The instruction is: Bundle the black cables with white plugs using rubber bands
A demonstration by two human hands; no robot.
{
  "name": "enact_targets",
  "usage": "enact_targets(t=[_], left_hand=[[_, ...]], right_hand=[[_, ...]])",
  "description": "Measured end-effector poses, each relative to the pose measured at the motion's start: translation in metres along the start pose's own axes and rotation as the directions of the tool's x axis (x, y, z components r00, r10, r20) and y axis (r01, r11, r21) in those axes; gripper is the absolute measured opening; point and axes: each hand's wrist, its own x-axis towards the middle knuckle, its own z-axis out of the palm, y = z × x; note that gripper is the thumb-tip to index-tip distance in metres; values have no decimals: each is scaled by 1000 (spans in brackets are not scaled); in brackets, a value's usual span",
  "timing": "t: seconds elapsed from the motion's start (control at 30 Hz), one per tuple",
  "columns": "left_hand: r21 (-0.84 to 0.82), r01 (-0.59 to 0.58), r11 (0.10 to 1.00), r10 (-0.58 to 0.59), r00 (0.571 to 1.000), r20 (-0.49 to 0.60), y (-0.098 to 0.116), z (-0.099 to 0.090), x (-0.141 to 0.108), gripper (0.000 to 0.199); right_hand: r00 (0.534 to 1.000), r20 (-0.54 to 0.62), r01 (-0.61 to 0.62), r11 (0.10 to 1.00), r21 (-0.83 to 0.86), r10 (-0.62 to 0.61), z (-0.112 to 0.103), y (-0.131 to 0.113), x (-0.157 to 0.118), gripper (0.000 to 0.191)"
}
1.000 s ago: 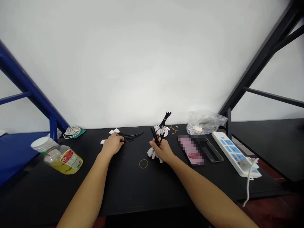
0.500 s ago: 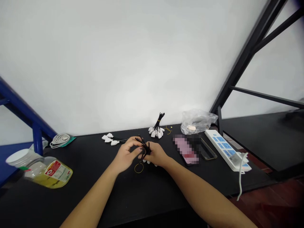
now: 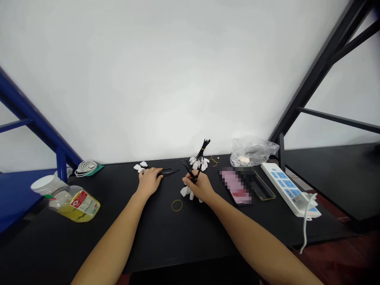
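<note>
Upright in the closed fingers of my right hand (image 3: 202,186) is a bunch of black cables (image 3: 194,174), its white connectors (image 3: 186,191) sticking out below near the tabletop. My left hand (image 3: 150,183) lies over a few loose black cables (image 3: 170,172) with white connectors (image 3: 140,166), fingers stretched out and partly covering them. A yellow rubber band (image 3: 177,205) lies on the table between my forearms. Behind my right hand stands another cable bundle (image 3: 203,152), tied with a yellow band, its white connectors spread at the base.
On the left are a jar of yellow liquid (image 3: 78,204) and a coiled white cable (image 3: 86,168). To the right lie a pink-screened phone (image 3: 236,186), a clear phone case (image 3: 264,186), a plastic bag (image 3: 255,150) and a white power strip (image 3: 289,190). Metal frame legs rise on both sides.
My left hand has left the bunch in my right hand and moved left to the loose cables. My right hand has shifted slightly right, still holding the bunch. The view has shifted a little.
</note>
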Motion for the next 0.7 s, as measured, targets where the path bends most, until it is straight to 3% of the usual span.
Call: enact_targets(t=[0.13, 0.33, 0.4, 0.5, 0.57, 0.63, 0.7], left_hand=[[32, -15, 999, 16, 999, -28, 6, -5, -1, 23], [78, -24, 997, 22, 1000, 22, 7, -6, -5, 26], [52, -24, 998, 25, 999, -21, 6, -8, -4, 24], [-151, -41, 988, 11, 981, -196, 10, -14, -3, 22], [-368, -113, 923, 10, 962, -272, 19, -19, -5, 24], [-552, -199, 810, 51, 961, -271, 36, -23, -11, 25], [-673, -231, 702, 128, 971, -200, 55, -22, -19, 23]], right_hand=[[998, 17, -66, 998, 5, 66, 0, 1, 2, 16], [998, 41, -38, 999, -12, 39, -1, 0, 1, 18], [998, 47, -32, 999, -16, 32, -1, 0, 0, 18], [999, 36, -25, 999, 28, 24, 1, 2, 0, 16], [1000, 25, -17, 998, 60, 15, 2, 4, -1, 19], [1000, 26, -4, 997, 82, 2, 2, 4, -1, 23], [998, 55, 28, 992, 121, -35, 1, 4, -2, 26]])
